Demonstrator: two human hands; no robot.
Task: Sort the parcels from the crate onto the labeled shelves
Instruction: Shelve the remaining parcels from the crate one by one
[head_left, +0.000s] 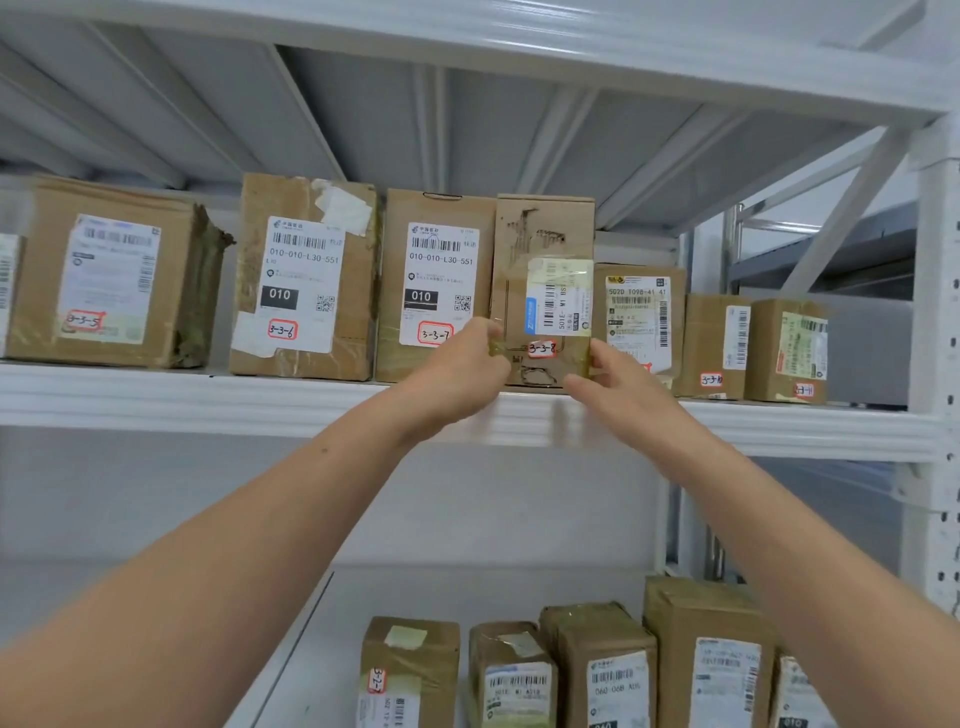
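Bright even indoor light, soft faint shadows, wide-angle bending at edges, slightly soft label print

Left grip, right grip on parcel

White metal shelving against pale wall

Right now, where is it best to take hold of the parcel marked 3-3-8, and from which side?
Probably the two lower front edges, reached from the front, as the left hand and right hand pinch it now. The parcel 3-3-8 stands tall and narrow, with the parcel 3-3-7 and a shorter parcel close on its sides, so only its front is free.
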